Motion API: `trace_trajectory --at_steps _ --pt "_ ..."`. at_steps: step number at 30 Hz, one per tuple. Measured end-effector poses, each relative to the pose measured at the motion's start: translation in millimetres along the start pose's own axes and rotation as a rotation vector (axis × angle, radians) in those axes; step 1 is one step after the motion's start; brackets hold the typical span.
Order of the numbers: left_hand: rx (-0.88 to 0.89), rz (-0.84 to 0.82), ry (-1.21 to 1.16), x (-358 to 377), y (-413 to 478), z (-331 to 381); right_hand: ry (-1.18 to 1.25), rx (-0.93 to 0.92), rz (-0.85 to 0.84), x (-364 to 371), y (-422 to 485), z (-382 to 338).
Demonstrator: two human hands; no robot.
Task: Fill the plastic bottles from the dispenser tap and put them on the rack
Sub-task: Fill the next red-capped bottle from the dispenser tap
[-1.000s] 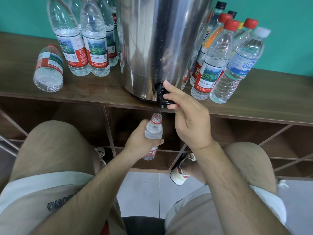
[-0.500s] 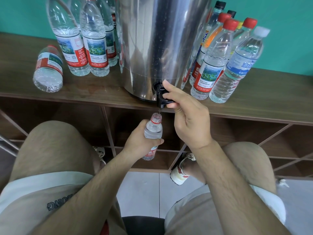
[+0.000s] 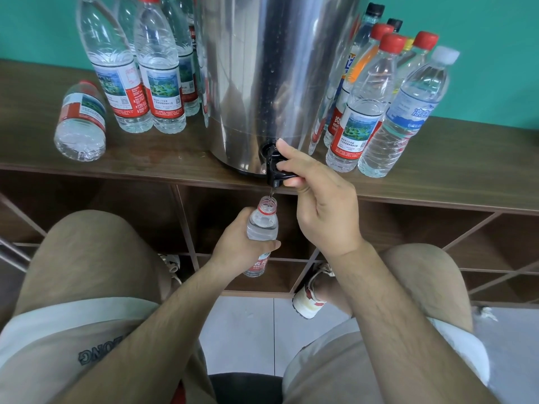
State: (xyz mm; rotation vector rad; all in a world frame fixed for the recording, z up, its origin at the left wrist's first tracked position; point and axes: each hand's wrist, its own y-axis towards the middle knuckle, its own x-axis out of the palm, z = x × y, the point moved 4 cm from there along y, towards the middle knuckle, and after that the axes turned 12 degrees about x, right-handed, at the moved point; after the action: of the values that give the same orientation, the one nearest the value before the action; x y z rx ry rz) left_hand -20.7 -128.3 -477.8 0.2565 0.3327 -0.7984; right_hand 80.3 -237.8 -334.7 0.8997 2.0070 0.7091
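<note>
A steel dispenser (image 3: 274, 77) stands on the wooden rack top (image 3: 437, 176), its black tap (image 3: 272, 167) over the front edge. My right hand (image 3: 323, 205) pinches the tap lever between forefinger and thumb. My left hand (image 3: 242, 246) grips a small uncapped plastic bottle (image 3: 262, 225) upright just under the spout. A thin stream of water runs into its open neck. The bottle looks mostly full.
Several capped bottles (image 3: 157, 74) stand left of the dispenser, and one bottle (image 3: 81, 121) lies on its side. Several more bottles (image 3: 367, 100) stand to the right. Open rack compartments (image 3: 408, 228) lie below the top. My knees flank the tiled floor (image 3: 248, 330).
Both hands hold their places. The small bottle stays under the tap while water keeps running into it.
</note>
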Motion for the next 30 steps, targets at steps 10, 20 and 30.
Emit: trace_trajectory --at_steps 10,20,30 --pt "-0.016 0.0 0.007 -0.1 -0.9 2.1 -0.011 -0.013 0.005 -1.0 0.7 -5.5" --pt "-0.022 -0.006 0.005 -1.2 -2.4 4.8 -0.013 0.009 0.038 -0.3 1.9 -8.3" --pt "-0.034 -0.008 -0.022 -0.6 -3.4 7.2 0.014 0.092 0.085 -1.5 12.2 -9.3"
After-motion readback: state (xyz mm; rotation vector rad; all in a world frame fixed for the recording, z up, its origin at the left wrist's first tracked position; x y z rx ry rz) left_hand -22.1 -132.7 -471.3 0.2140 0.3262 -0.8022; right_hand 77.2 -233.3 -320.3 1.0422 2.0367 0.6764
